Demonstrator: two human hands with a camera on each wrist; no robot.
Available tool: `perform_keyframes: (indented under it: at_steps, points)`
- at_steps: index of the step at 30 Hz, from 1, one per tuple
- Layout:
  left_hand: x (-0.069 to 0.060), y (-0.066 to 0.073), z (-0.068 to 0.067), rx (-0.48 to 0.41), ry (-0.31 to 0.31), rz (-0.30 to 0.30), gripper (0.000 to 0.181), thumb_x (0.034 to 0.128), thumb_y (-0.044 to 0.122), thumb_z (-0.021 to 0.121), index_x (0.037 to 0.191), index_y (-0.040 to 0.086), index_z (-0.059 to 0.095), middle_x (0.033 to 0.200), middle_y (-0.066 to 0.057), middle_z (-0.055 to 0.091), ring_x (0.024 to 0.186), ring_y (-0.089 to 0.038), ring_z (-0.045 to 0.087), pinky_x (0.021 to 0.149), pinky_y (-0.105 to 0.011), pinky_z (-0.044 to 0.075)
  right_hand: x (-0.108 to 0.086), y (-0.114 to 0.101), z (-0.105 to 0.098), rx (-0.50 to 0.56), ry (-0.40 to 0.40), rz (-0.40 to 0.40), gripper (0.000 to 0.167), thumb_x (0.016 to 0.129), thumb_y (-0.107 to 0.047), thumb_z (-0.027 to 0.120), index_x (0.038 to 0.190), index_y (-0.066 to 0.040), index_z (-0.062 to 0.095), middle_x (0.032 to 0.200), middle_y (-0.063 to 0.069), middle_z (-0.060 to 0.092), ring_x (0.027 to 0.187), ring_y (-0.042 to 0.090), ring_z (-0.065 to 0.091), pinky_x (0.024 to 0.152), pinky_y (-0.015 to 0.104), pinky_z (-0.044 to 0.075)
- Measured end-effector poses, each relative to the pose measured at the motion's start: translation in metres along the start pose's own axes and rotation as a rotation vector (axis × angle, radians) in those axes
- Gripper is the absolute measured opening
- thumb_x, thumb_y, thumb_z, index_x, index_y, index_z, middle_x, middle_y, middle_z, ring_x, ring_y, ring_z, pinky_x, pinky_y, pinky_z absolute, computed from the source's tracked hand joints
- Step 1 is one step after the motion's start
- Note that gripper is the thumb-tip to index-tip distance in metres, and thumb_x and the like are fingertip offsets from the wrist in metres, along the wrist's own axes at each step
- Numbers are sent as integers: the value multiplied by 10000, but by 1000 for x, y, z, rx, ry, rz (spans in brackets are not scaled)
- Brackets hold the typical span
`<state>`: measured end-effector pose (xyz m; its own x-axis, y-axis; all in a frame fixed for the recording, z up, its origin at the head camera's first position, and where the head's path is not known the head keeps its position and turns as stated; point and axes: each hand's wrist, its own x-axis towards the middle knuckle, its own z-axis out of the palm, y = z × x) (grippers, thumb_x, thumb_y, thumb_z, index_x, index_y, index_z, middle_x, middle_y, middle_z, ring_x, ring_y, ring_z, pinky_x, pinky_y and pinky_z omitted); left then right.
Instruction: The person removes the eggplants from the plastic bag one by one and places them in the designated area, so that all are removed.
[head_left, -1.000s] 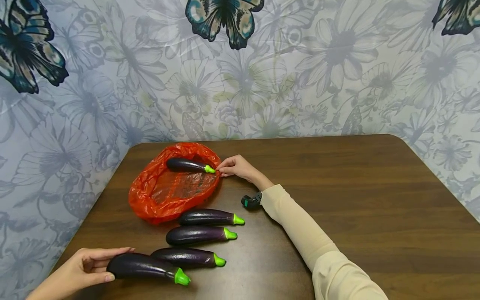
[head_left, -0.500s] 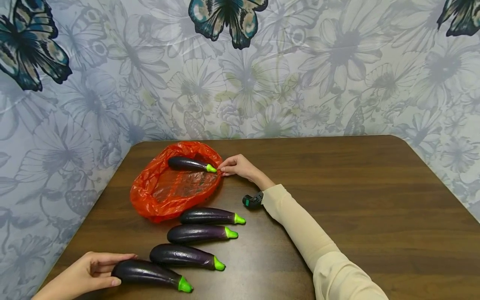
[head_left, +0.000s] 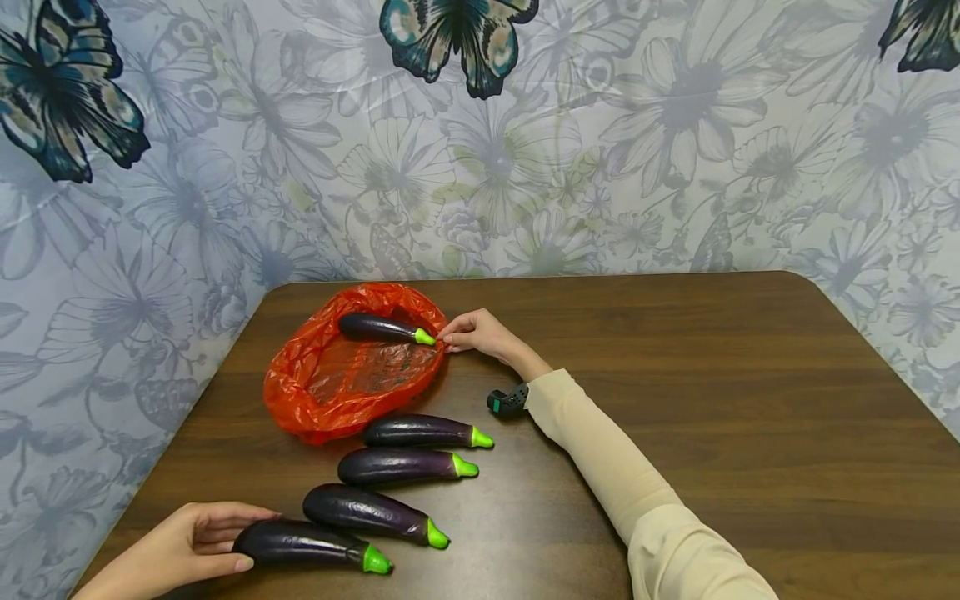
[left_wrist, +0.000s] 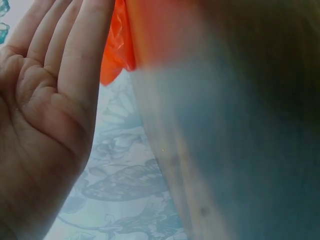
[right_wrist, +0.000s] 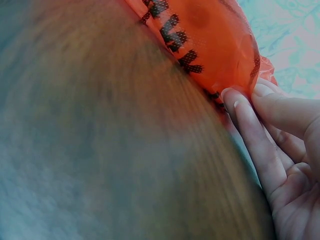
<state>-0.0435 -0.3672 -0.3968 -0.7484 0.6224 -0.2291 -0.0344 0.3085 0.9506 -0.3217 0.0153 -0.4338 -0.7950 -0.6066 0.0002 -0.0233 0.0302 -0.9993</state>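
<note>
At the lower left in the head view, my left hand (head_left: 191, 546) has the blunt end of the nearest eggplant (head_left: 303, 543) between its thumb and long, nearly straight fingers. In the left wrist view the same hand (left_wrist: 57, 95) shows its palm; no eggplant is visible there. My right hand (head_left: 487, 337) pinches the right rim of an open red plastic bag (head_left: 296, 400), also seen at the bag (right_wrist: 220, 45) in the right wrist view. One eggplant (head_left: 378, 327) lies inside the bag. Three more eggplants, front (head_left: 367, 510), middle (head_left: 397, 465) and back (head_left: 420, 431), lie between bag and left hand.
A brown wooden table (head_left: 712, 400) extends to the right of my right sleeve (head_left: 615, 467). A black device (head_left: 507, 402) sits at the right wrist. Behind the table stands a floral wall (head_left: 562, 192) with butterfly decorations.
The nearest eggplant has moved toward the near edge and slightly right with my left hand. The eggplant behind it has turned slightly. My right hand keeps its pinch on the bag rim.
</note>
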Motion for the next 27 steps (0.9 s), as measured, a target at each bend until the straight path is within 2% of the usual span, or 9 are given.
perform_keyframes:
  at_steps: [6, 14, 22, 25, 27]
  points:
    - [3, 2, 2, -38, -7, -10, 403, 907, -38, 563, 1306, 7, 533, 1245, 157, 551, 1101, -6, 502, 818, -204, 457, 1, 1, 0, 8, 0, 0, 164, 885, 73, 584, 1015, 152, 643, 907, 167, 679, 749, 151, 649, 717, 302, 536]
    - [6, 2, 6, -119, -36, 30, 415, 902, -85, 540, 1308, 1, 529, 1252, 101, 563, 1110, -74, 529, 829, -241, 475, 0, 1, 0, 16, 1, 4, 164, 887, 74, 580, 1017, 151, 642, 915, 169, 678, 751, 156, 650, 710, 299, 537]
    - [5, 0, 6, -105, -28, 31, 410, 905, -89, 535, 1305, -2, 531, 1248, 127, 559, 1102, -46, 523, 822, -219, 469, -1, -1, 1, 14, -1, -4, 162, 887, 76, 580, 1015, 155, 640, 916, 172, 678, 746, 150, 649, 713, 301, 537]
    - [6, 1, 7, -121, -15, 13, 413, 902, -86, 542, 1303, 12, 540, 1240, 123, 565, 1099, -60, 530, 827, -228, 471, -1, -1, 2, 11, 1, -8, 162, 886, 79, 579, 1016, 156, 639, 917, 171, 678, 747, 152, 650, 714, 305, 537]
    - [7, 1, 8, -127, -14, 23, 411, 901, -89, 542, 1301, 4, 539, 1240, 116, 566, 1099, -77, 537, 827, -240, 477, -1, -1, 2, 13, 1, -11, 164, 887, 80, 578, 1018, 157, 638, 916, 171, 678, 749, 154, 651, 716, 306, 537]
